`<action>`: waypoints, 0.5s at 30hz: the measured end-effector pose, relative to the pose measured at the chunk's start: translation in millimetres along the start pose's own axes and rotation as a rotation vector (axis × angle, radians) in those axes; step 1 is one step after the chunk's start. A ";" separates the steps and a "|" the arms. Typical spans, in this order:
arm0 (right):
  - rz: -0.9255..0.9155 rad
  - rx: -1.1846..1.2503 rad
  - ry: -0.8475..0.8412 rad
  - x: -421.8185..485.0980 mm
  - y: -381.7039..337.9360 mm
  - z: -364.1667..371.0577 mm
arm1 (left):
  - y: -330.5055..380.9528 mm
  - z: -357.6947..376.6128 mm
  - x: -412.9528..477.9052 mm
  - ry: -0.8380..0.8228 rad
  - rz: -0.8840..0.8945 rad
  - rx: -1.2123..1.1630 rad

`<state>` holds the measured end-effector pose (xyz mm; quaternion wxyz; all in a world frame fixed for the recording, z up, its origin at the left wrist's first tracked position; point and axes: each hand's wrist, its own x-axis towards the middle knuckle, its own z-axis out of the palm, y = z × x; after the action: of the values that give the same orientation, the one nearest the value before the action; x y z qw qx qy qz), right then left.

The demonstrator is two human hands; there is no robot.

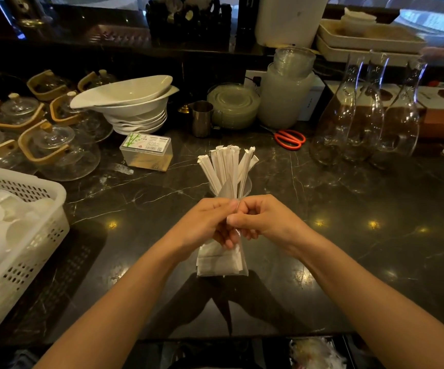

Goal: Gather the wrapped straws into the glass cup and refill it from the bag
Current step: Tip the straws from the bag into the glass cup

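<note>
A clear plastic bag (221, 262) of white wrapped straws hangs upright over the dark marble counter at the middle. My left hand (207, 222) and my right hand (263, 221) both pinch its top edge, thumbs close together. Just behind my hands stands the glass cup (246, 189), mostly hidden by them. Several wrapped straws (227, 166) fan out of the cup, their paper tips pointing up and away.
A white perforated basket (23, 209) of lids sits at the left edge. Glass teapots (55, 153), stacked white bowls (133, 107), a toothpick box (147, 153) and a steel jug (202, 118) stand behind. Orange scissors (290, 139) and three glass carafes (367, 115) are at the right.
</note>
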<state>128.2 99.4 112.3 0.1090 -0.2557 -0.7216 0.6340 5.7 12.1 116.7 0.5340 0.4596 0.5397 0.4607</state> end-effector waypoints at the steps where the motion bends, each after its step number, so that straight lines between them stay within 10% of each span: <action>1: 0.005 0.025 -0.003 0.2 0.4 -0.6 | -1.6 -0.8 1.0 0.012 0.004 0.005; 15: 0.073 0.263 -0.201 6.4 0.2 -10.0 | -8.0 -20.5 6.9 -0.118 0.006 -0.124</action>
<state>127.6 111.3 112.8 0.0457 -0.2006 -0.6301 0.7488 -14.9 17.6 107.9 0.5910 0.4538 0.4765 0.4667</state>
